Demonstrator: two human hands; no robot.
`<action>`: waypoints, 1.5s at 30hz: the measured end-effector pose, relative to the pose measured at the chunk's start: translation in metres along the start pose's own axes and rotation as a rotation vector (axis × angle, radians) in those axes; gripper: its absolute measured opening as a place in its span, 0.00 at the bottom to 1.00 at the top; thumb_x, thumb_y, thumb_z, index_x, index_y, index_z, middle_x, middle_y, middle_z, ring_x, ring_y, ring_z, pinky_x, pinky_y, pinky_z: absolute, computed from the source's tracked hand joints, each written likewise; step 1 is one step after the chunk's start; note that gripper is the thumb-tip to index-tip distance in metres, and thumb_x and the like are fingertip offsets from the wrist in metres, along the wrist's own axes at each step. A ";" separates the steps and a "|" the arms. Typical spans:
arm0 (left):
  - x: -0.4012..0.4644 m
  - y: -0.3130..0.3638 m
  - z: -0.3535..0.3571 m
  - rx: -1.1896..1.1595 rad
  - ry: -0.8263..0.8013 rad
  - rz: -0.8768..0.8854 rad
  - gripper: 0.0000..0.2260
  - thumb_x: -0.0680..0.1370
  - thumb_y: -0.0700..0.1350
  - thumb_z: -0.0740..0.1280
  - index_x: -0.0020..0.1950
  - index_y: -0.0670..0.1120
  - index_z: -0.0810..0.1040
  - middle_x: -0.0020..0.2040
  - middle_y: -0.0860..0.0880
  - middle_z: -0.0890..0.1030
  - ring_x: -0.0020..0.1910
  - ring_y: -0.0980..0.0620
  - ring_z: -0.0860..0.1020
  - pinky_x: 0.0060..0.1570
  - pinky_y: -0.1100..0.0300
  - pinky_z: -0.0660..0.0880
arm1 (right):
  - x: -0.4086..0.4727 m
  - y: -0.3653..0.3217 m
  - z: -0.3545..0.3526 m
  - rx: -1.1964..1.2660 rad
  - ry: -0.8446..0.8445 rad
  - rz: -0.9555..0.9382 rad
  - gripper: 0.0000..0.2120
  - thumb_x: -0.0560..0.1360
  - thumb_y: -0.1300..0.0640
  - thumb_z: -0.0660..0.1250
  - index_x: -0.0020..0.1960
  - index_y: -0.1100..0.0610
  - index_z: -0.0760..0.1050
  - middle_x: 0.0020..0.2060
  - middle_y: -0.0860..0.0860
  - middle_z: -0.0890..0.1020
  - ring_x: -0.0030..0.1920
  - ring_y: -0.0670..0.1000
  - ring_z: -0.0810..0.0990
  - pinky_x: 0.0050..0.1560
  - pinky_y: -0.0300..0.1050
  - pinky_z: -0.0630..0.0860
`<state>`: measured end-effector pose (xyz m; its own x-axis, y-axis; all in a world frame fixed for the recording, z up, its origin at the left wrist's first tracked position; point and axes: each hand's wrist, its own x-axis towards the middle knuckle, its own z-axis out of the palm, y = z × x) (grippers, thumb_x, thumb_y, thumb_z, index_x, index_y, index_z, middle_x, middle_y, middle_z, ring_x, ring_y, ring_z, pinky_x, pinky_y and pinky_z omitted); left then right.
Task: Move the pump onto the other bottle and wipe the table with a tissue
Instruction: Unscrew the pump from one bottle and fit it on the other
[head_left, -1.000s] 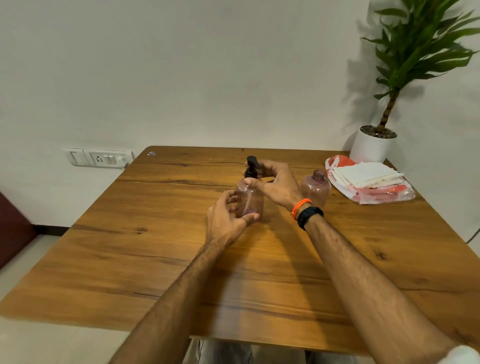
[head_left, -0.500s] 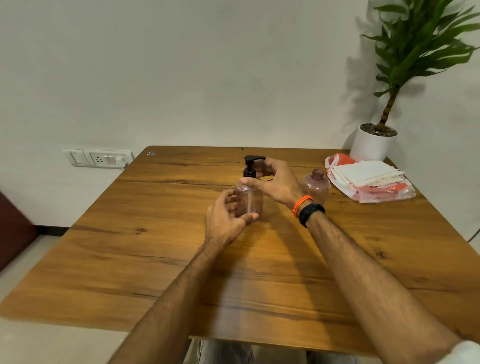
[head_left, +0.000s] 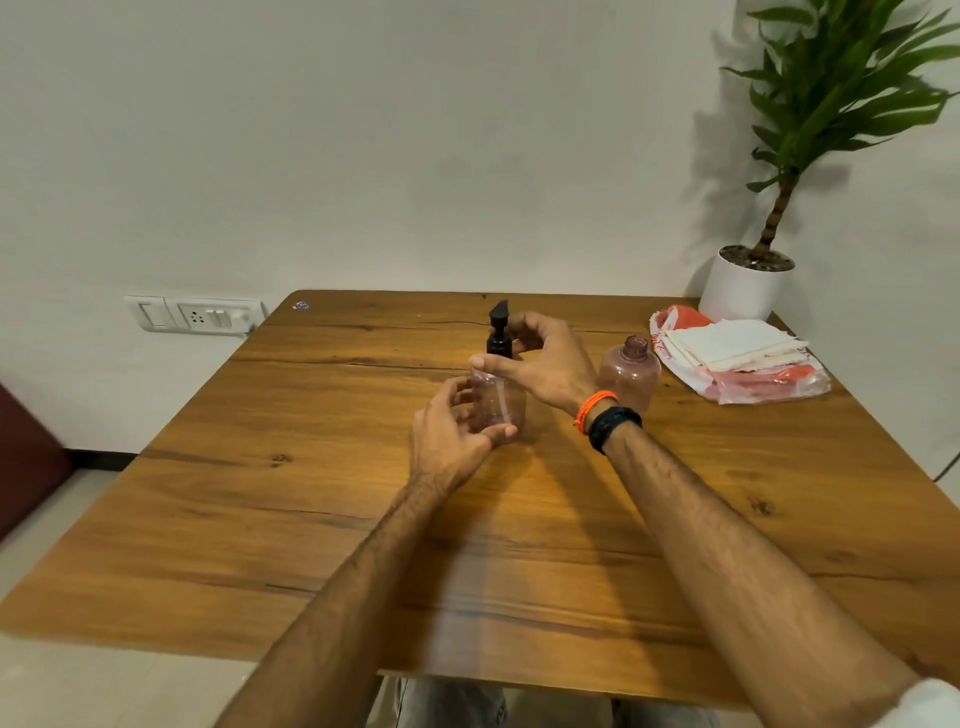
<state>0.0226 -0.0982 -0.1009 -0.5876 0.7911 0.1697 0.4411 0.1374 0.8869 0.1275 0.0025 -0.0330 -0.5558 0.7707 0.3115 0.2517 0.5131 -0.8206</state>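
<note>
Left hand (head_left: 451, 436) fingers wrapped round pump bottle (head_left: 498, 400); right hand (head_left: 550, 364) fingers gripping black pump (head_left: 500, 332) collar

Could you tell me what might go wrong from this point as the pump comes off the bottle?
The pump is in the right hand; its dip tube may drip on the table. The open bottle, close beside the right wrist, could be knocked over.
</note>
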 end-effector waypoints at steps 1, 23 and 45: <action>0.000 0.000 0.000 -0.005 0.000 0.001 0.36 0.61 0.51 0.81 0.66 0.50 0.72 0.60 0.49 0.81 0.52 0.57 0.79 0.52 0.61 0.78 | 0.000 0.001 0.002 0.008 0.032 0.005 0.21 0.63 0.44 0.78 0.52 0.49 0.78 0.45 0.40 0.81 0.44 0.36 0.78 0.36 0.26 0.71; 0.001 -0.001 0.000 -0.025 -0.024 -0.014 0.37 0.61 0.51 0.81 0.66 0.51 0.71 0.60 0.50 0.80 0.52 0.57 0.80 0.52 0.60 0.77 | 0.000 0.001 -0.003 0.026 -0.031 0.010 0.22 0.65 0.46 0.77 0.57 0.51 0.78 0.48 0.42 0.82 0.47 0.37 0.78 0.40 0.27 0.71; 0.000 0.003 -0.001 -0.043 -0.026 -0.023 0.37 0.61 0.48 0.82 0.67 0.48 0.71 0.61 0.48 0.80 0.53 0.55 0.80 0.56 0.53 0.79 | -0.004 0.003 -0.009 0.231 -0.062 0.023 0.19 0.69 0.59 0.76 0.58 0.51 0.77 0.50 0.46 0.84 0.49 0.35 0.80 0.45 0.28 0.75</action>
<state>0.0236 -0.0983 -0.0978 -0.5793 0.8034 0.1379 0.3975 0.1307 0.9083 0.1381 0.0043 -0.0325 -0.6012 0.7531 0.2673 0.0810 0.3901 -0.9172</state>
